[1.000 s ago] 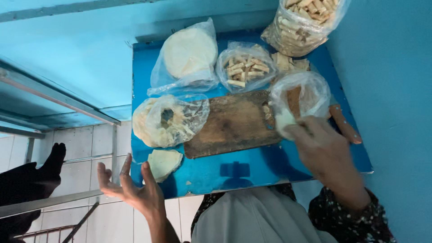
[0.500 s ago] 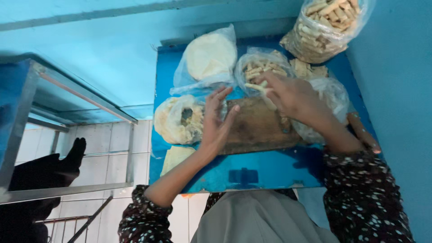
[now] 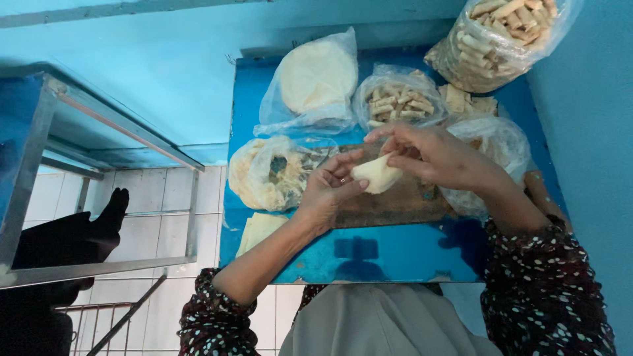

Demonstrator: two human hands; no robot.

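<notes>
Here, dough piece [image 3: 376, 175] within both hands' grip

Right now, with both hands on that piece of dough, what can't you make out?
Head view only:
- Wooden board: its middle is hidden by both hands.
- Pale dough piece: its right end is covered by the right hand; the left hand hides its underside.
- Top-right bag of sticks: cut off by the frame edge.

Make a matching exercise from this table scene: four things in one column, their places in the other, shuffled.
1. pale wrapper
2. big bag of rolls
3. bag of round sheets
4. cutting board

A. far right corner of the table
B. under both hands
C. between left hand and right hand
D. far left part of the table

Pairs: 1-C, 2-A, 3-D, 4-B
</notes>
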